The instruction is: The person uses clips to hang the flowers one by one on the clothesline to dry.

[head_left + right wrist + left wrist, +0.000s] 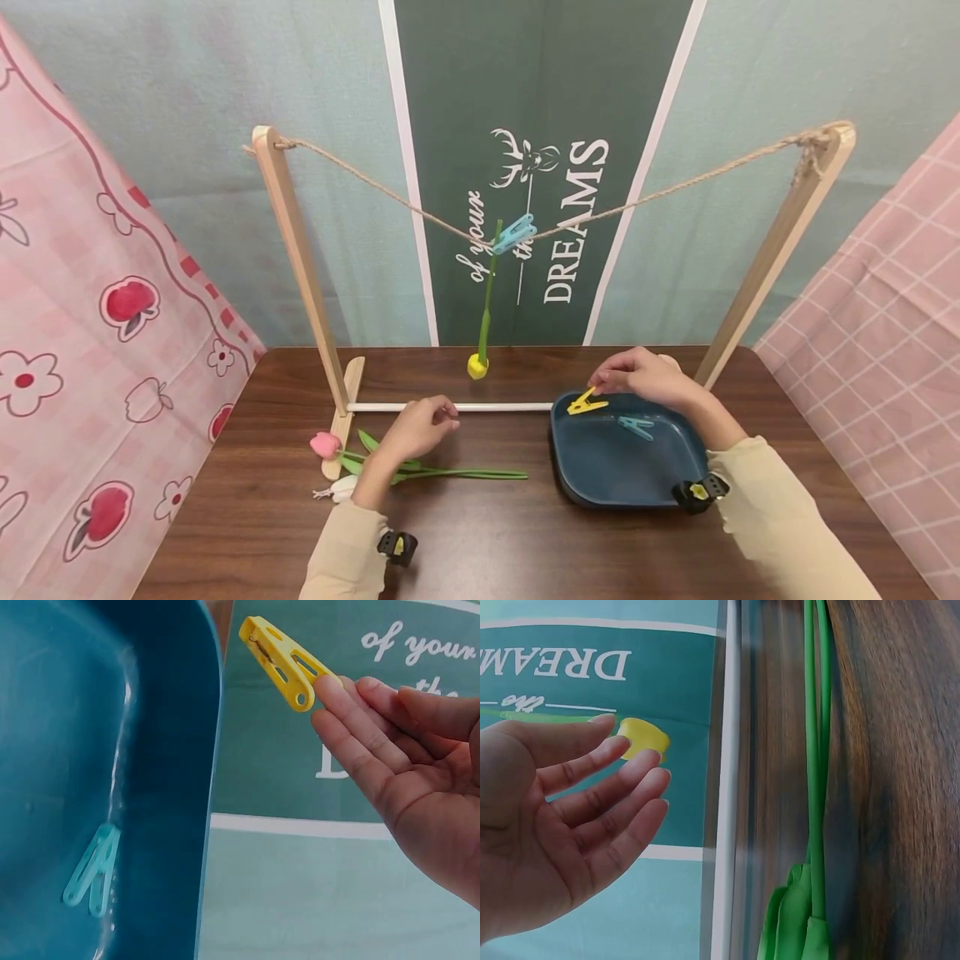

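My right hand (651, 381) pinches one leg of a yellow clothespin (279, 661) between its fingertips, over the far left part of a blue tray (600, 482). Inside that tray lies a light blue clothespin (636, 425). My left hand (415, 429) is empty, fingers loosely bent, above the tulips on the table. Those are a pink tulip (326, 445) and a white tulip (344, 488), their green stems pointing right. A yellow tulip (477, 367) hangs head down from a rope (360, 177), clipped by another light blue clothespin (515, 234).
Two wooden posts, left (300, 267) and right (776, 250), carry the sagging rope. A white rod (510, 407) runs low between them, its right part behind the tray. Patterned cloths hang at the back and both sides of the brown table (480, 546).
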A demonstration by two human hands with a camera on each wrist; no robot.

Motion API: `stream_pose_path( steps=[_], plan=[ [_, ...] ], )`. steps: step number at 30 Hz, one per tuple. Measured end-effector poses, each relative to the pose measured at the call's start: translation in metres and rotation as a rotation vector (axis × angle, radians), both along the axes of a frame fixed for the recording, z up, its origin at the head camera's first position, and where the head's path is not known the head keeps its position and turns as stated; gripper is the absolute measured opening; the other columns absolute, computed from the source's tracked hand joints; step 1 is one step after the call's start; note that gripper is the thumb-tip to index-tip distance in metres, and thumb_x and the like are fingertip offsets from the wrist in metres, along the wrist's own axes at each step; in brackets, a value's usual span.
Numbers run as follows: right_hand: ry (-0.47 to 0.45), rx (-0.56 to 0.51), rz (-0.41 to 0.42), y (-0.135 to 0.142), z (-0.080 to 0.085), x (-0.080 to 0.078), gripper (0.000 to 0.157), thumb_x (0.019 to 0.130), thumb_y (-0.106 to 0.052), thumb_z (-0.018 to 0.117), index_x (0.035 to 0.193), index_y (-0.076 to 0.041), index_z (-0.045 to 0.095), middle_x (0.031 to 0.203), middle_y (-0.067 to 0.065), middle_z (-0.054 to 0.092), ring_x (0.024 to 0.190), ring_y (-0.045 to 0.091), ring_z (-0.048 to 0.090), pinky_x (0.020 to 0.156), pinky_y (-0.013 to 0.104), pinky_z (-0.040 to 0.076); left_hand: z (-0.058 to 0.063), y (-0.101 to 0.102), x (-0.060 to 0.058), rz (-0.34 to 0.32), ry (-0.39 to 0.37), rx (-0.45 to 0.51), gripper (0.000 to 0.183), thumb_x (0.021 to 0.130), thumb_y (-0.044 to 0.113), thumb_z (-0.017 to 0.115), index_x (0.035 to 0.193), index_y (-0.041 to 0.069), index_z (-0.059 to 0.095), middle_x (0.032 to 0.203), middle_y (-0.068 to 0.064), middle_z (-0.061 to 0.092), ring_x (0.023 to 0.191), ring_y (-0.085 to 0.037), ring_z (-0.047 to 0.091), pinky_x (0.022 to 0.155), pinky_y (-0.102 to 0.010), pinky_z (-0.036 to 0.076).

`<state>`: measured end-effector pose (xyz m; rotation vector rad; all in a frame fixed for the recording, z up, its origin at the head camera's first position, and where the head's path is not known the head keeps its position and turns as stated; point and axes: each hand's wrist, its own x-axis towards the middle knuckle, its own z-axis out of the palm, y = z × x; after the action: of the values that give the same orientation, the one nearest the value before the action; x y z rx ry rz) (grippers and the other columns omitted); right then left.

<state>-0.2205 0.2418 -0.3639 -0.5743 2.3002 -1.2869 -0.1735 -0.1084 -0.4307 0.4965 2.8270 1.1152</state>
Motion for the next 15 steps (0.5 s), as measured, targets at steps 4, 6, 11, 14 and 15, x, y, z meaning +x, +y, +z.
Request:
stream_pose_path(
  steps=[4, 6, 11, 14, 15],
  plan=[
    [0.004, -0.016, 0.026, -0.01, 0.002, 0.001, 0.021, 0.092, -0.005, 0.051, 0.102, 0.009, 0.062, 0.098, 0.022, 0.063, 0.089, 0.025, 0.064, 0.079, 0.036, 0.049, 0.002, 0.005, 0.001, -0.02, -0.005, 0.013, 0.006, 0.083, 0.012, 0.064, 0.086, 0.006, 0.063, 0.075, 0.0, 0.062, 0.071, -0.014, 0.057, 0.065, -0.029, 0.045],
    [0.008, -0.016, 0.035, -0.016, 0.003, 0.002, 0.02, 0.092, -0.005, 0.052, 0.102, 0.009, 0.062, 0.099, 0.022, 0.063, 0.089, 0.024, 0.064, 0.079, 0.034, 0.049, 0.002, 0.008, 0.001, -0.032, -0.006, 0.018, 0.006, 0.084, 0.011, 0.064, 0.087, 0.006, 0.063, 0.075, 0.0, 0.062, 0.071, -0.014, 0.057, 0.065, -0.029, 0.045],
    [0.03, -0.039, 0.068, -0.033, 0.006, 0.007, 0.018, 0.092, -0.003, 0.051, 0.1, 0.006, 0.064, 0.097, 0.021, 0.064, 0.09, 0.029, 0.064, 0.079, 0.037, 0.049, 0.002, 0.016, 0.001, -0.069, 0.009, 0.021, 0.006, 0.084, 0.01, 0.063, 0.087, 0.005, 0.063, 0.075, 0.0, 0.062, 0.07, -0.013, 0.057, 0.065, -0.028, 0.045],
    [0.047, -0.055, 0.094, -0.043, 0.007, 0.01, 0.019, 0.092, -0.002, 0.049, 0.099, 0.007, 0.064, 0.095, 0.02, 0.065, 0.089, 0.027, 0.064, 0.079, 0.038, 0.049, 0.003, 0.021, 0.001, -0.087, 0.017, 0.028, 0.005, 0.084, 0.01, 0.063, 0.086, 0.005, 0.063, 0.075, 0.0, 0.063, 0.07, -0.013, 0.058, 0.065, -0.028, 0.045],
    [0.055, -0.057, 0.104, -0.045, 0.007, 0.01, 0.019, 0.092, -0.002, 0.049, 0.099, 0.008, 0.064, 0.094, 0.02, 0.065, 0.088, 0.025, 0.064, 0.079, 0.036, 0.05, 0.004, 0.023, 0.001, -0.092, 0.017, 0.033, 0.005, 0.084, 0.01, 0.063, 0.086, 0.006, 0.063, 0.075, 0.0, 0.063, 0.071, -0.013, 0.058, 0.065, -0.028, 0.045]
  ],
)
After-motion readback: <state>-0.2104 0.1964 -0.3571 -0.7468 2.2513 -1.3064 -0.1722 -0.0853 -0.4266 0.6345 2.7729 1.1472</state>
